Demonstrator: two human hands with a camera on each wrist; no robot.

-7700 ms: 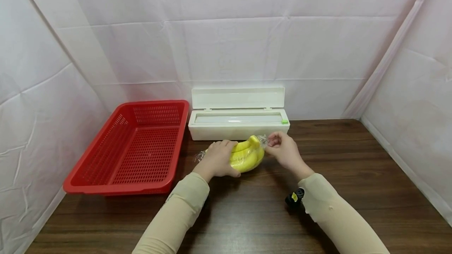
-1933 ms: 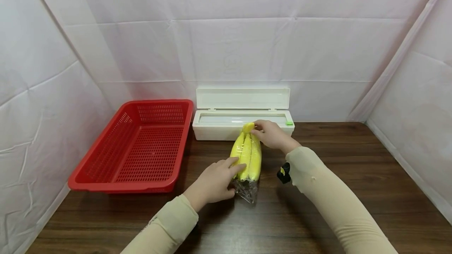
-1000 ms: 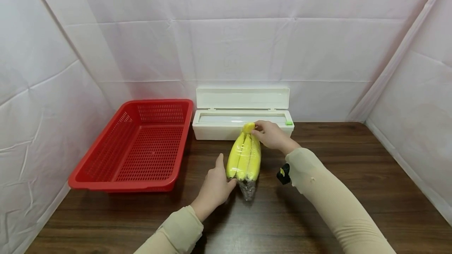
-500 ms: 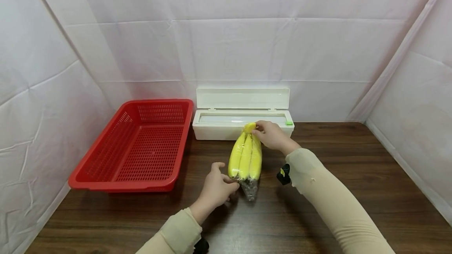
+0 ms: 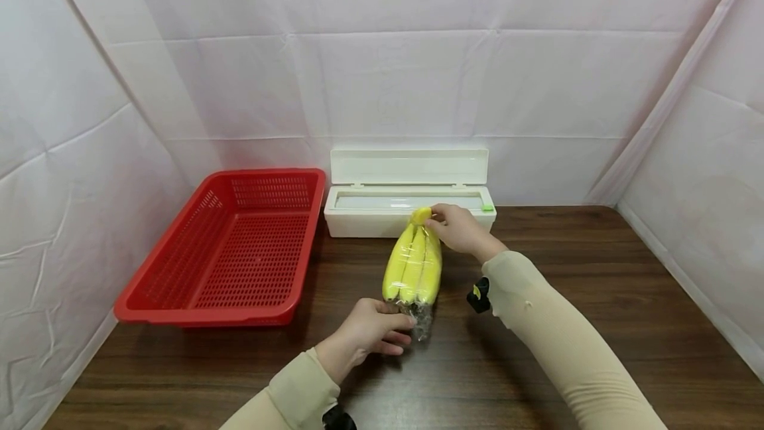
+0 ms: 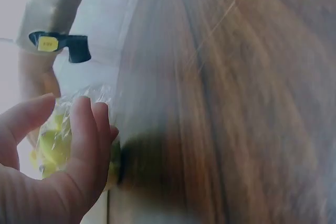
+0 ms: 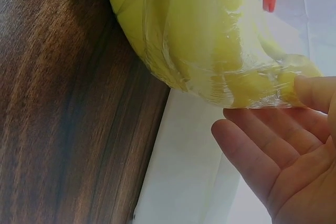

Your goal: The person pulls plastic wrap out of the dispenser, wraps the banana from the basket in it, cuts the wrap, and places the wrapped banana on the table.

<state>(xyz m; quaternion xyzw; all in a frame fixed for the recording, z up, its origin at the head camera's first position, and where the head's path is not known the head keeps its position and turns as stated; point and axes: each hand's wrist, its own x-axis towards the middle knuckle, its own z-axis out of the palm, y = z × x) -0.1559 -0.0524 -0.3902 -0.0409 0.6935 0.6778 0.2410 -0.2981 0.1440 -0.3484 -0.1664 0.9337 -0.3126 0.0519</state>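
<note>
A yellow bunch of bananas (image 5: 412, 264), wrapped in clear cling film, stands in the middle of the dark wooden table, stem toward the back. My right hand (image 5: 459, 227) holds it at the stem; in the right wrist view the thumb lies on top and the fingers (image 7: 262, 140) are underneath. A loose tail of film (image 5: 422, 320) hangs at the near end. Beside that tail is my left hand (image 5: 370, 330), thumb and fingers spread apart at the film. Whether the left fingertips touch the film is unclear in the left wrist view, where the fingers (image 6: 86, 140) partly cover the bananas.
A white cling film dispenser (image 5: 358, 224) with its lid raised stands behind the bananas, against the white cloth backdrop. To the left sits a red perforated basket (image 5: 304, 264). Wooden table surface (image 5: 597, 297) extends to the right.
Earlier the bunch lay sideways between both hands; it is now turned with its stem to the back. The left hand has left the bananas' side and moved down to the film tail.
</note>
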